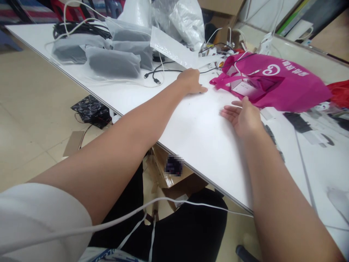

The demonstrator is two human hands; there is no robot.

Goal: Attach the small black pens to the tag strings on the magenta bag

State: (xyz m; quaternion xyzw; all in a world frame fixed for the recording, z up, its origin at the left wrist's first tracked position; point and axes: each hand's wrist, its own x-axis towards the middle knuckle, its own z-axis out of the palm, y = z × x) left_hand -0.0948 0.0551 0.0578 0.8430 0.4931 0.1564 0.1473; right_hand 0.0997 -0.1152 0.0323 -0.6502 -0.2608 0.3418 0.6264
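Note:
My left hand (191,80) reaches across the white table (196,123), just below the lower end of a white bubble mailer (173,47). One digit stretches out to the right over the tabletop; the other fingers are bent and partly hidden, and nothing shows in the hand. A thin black cable (174,71) runs behind it. My right hand (242,116) is held above the table with its fingers apart and empty, close to the near side of a magenta bag (291,85). A white box (247,88) shows in the bag's opening.
Several grey plastic-wrapped packages (113,62) lie at the back left beside coiled black cable (81,29). Clear plastic bags (188,22) rise behind the mailer. Dark flat pieces (297,122) lie at the right. A white cable (166,198) crosses over my lap, near a cardboard box (163,165).

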